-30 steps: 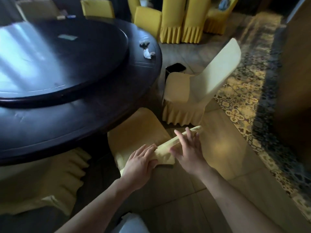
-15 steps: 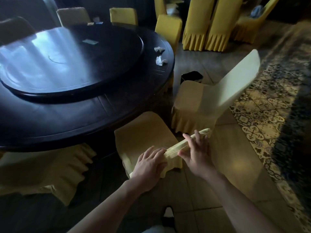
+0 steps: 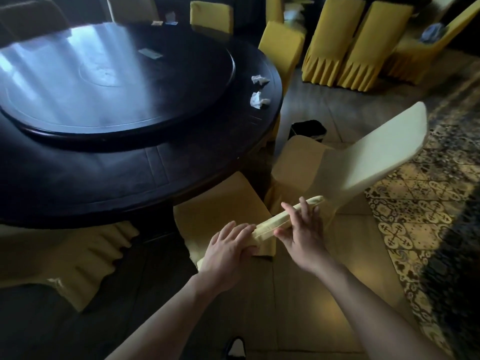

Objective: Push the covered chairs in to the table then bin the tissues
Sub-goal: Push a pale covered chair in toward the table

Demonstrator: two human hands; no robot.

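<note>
left hand gripping top of near covered chair, seat partly under the counter | right hand open, palm on same chair top | second covered chair angled away from counter | two tissues near counter rim | black bin on floor

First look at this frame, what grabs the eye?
Both hands, left hand and right hand, on the top edge of a yellow covered chair at the big dark round table. Two crumpled tissues lie near the table's right rim, a black bin on the floor beyond.
</note>
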